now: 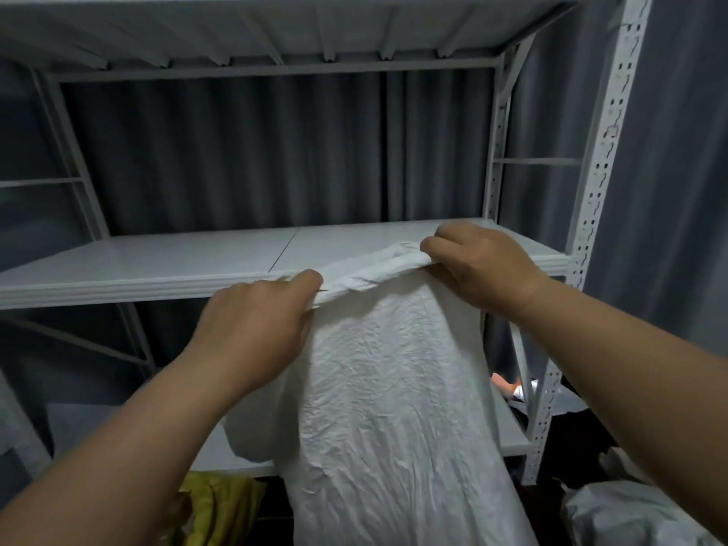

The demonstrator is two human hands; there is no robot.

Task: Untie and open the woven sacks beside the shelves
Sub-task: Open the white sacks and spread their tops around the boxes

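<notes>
We're gripping the white sack's [386,388] bunched top with left hand [256,329] and right hand [480,266]; its contents are staying hidden.

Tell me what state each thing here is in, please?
White sack: upright, top edge bunched and held at shelf height.
Left hand: gripping the sack's top edge.
Right hand: gripping the same edge, farther along.
Shelf: bare where visible.
Yellow bag: crumpled, low down.

Dim, cool light; wide-angle edge warping
</notes>
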